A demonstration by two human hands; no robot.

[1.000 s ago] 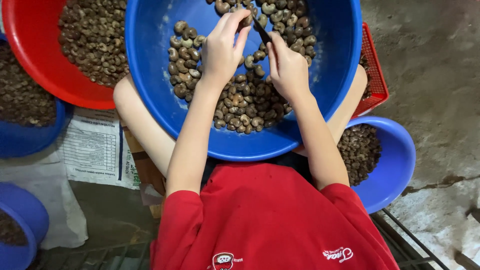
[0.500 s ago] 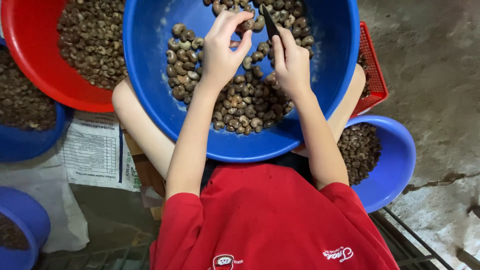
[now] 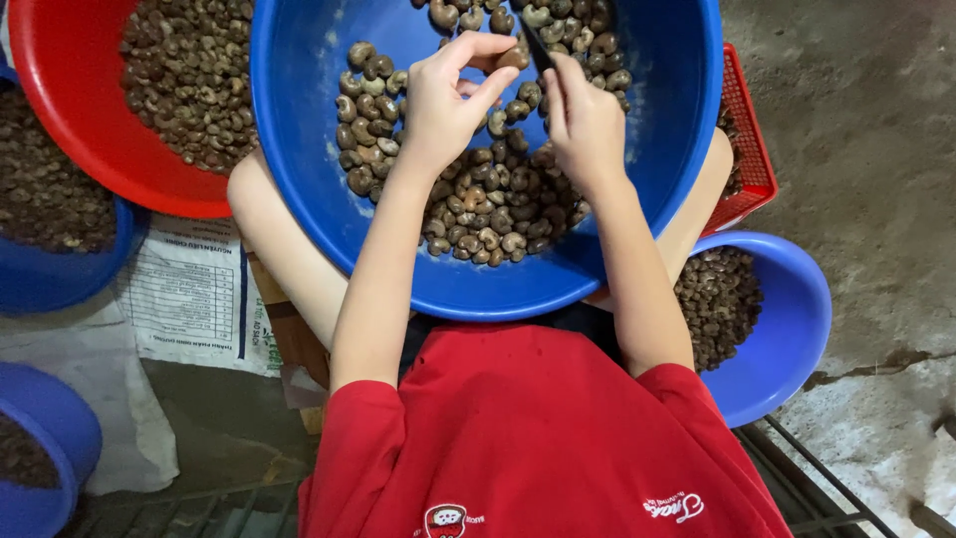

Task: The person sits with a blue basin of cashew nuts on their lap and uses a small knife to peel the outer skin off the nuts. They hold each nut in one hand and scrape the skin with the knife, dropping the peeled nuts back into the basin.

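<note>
Left hand (image 3: 443,105): fingers pinched on one nut (image 3: 514,58), held steady over blue basin (image 3: 299,149); right hand (image 3: 588,120): closed on dark blade (image 3: 536,45) (tip at nut, apparently to pry); red basin (image 3: 90,149) of nuts beside.

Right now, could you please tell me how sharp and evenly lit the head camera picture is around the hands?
Head view: the big round blue plastic basin and brown curved nuts are sharp and evenly lit; the left hand and right hand show only slight softness; faint sheen on the basin wall, no harsh glare; the frame's lower corners look dimmer.
</note>
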